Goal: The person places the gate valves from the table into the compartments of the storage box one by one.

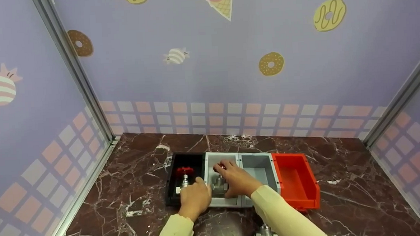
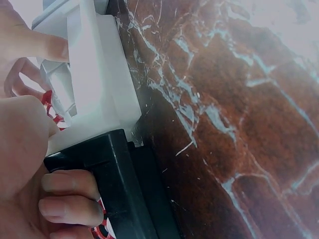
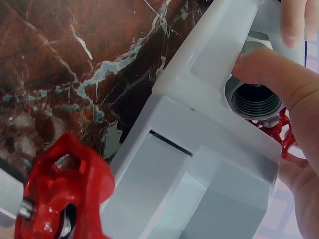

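Note:
My right hand [image 1: 236, 179] reaches into the white bin [image 1: 224, 202] and grips a metal valve [image 1: 219, 185] with a red handwheel. The right wrist view shows my thumb beside the valve's threaded opening [image 3: 255, 102] and my fingers near the red handwheel [image 3: 284, 132]. My left hand [image 1: 195, 198] holds the wall between the black bin [image 1: 171, 192] and the white bin, with curled fingers [image 2: 70, 199] on the black side. Another valve [image 1: 184, 182] with a red handwheel stands in the black bin, partly behind my left hand.
A grey bin [image 1: 257, 160] and a red bin [image 1: 294, 180] continue the row to the right. One more valve [image 1: 266, 235] is at the near edge by my right forearm; its red handwheel [image 3: 65, 189] shows in the right wrist view. Patterned walls [image 1: 215, 78] enclose the marbled tabletop [image 1: 127, 194].

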`<state>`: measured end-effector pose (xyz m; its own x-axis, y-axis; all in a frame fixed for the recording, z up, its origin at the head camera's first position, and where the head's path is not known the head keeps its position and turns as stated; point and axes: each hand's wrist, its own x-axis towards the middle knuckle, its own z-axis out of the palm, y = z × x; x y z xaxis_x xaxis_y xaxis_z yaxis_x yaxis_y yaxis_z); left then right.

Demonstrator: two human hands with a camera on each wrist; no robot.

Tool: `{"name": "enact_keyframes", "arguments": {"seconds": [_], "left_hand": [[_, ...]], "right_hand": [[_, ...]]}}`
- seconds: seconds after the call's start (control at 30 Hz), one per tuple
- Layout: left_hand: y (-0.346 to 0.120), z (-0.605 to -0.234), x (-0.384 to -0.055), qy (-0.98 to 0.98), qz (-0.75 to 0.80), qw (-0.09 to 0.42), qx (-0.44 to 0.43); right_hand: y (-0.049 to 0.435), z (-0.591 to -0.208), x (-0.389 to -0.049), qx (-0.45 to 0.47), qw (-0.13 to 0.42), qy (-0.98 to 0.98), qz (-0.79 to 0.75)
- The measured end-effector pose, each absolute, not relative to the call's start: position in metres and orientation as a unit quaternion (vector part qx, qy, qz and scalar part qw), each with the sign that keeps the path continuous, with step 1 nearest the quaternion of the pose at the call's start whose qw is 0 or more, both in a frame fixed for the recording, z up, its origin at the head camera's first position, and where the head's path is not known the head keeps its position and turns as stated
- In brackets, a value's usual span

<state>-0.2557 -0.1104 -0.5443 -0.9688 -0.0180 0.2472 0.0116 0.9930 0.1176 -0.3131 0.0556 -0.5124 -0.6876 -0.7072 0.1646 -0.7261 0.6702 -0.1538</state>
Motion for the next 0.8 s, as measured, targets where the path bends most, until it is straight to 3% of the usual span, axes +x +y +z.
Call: {"name": "enact_keyframes", "arguments": {"seconds": [0.17,0.5,0.8], "left_hand": [[-0.109,-0.545,-0.255,-0.989,-0.060,0.135,0.002],[-0.109,-0.543,-0.256,-0.993,-0.056,0.105,0.002],[-0.110,-0.543,-0.256,-0.992,-0.062,0.108,0.007]], "right_hand": [[0.054,-0.516,-0.314,0.394,0.044,-0.911,0.112],[0.051,-0.516,-0.314,0.359,-0.008,-0.927,0.112],[0.048,-0.526,-0.314,0.382,0.043,-0.917,0.109]]}}
